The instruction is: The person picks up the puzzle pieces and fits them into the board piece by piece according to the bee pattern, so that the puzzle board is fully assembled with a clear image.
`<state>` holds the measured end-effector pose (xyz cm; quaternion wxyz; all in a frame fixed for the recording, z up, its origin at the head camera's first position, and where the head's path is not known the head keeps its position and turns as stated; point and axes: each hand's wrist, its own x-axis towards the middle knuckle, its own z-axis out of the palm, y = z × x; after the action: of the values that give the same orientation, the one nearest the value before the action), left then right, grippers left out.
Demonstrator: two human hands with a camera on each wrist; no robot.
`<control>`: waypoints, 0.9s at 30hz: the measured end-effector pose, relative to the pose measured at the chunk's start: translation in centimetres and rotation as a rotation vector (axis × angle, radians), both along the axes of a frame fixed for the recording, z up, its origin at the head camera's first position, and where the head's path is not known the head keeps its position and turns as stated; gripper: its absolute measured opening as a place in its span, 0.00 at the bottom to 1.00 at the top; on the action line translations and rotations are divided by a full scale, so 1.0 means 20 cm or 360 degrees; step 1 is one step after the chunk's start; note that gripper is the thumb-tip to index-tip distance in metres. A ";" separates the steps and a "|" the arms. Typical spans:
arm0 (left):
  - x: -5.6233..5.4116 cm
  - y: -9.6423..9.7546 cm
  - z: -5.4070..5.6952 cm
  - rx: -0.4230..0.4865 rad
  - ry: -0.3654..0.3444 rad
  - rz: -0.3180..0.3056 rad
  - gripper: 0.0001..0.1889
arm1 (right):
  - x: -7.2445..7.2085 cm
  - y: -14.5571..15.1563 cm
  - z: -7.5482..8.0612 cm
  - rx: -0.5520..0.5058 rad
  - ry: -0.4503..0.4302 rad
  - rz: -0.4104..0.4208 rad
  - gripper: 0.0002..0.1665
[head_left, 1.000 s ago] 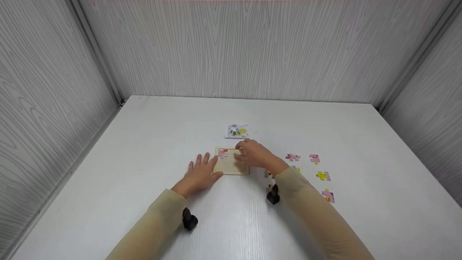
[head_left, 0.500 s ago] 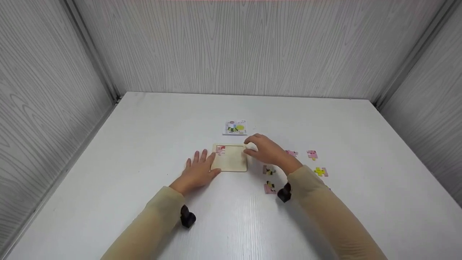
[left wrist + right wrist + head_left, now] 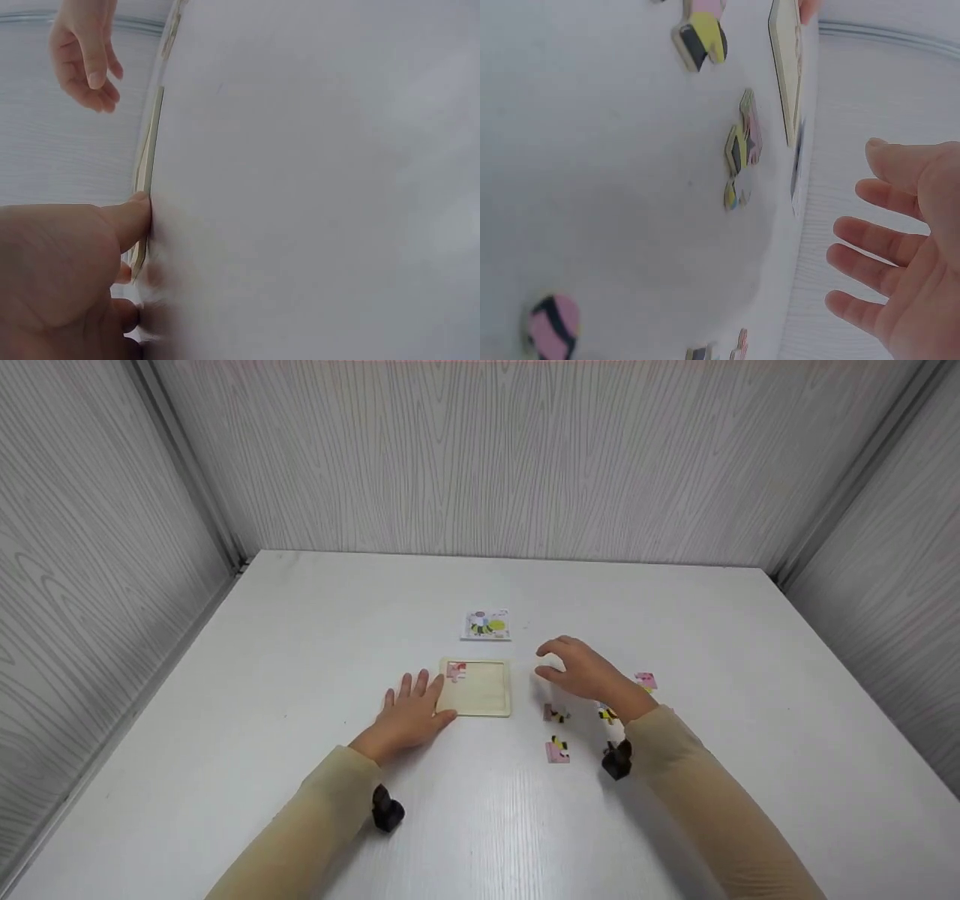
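A shallow wooden puzzle tray (image 3: 484,690) lies mid-table with one pink puzzle piece (image 3: 455,671) in its far left corner. My left hand (image 3: 409,720) rests at the tray's left side, fingers spread, the thumb against its edge. In the left wrist view that thumb (image 3: 131,221) meets the tray's rim (image 3: 155,127). My right hand (image 3: 581,669) hovers right of the tray, fingers loosely bent and holding nothing. The right wrist view shows the same hand (image 3: 907,247) with thumb and fingers apart. Nearest below it is a puzzle piece with yellow and black parts (image 3: 556,713).
A small picture card (image 3: 486,625) with a striped bee lies beyond the tray. More loose pieces lie to the right: a pink one (image 3: 558,750) near the front, a yellow and black one (image 3: 607,713), and another pink one (image 3: 645,680). My right forearm covers others.
My right hand has moved right, from over the tray to beside it, above the loose pieces. My left hand keeps its place at the tray.
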<state>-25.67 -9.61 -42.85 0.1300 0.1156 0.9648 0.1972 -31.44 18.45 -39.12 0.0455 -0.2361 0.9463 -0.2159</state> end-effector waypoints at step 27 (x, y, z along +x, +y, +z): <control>0.01 0.01 -0.01 -0.0037 0.0043 -0.0015 0.35 | -0.02 0.36 -0.01 -0.0044 -0.0076 -0.0185 0.25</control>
<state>-25.53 -9.51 -42.95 0.1191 0.1213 0.9681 0.1839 -31.75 25.70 -39.25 0.0522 -0.1762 0.9540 -0.2368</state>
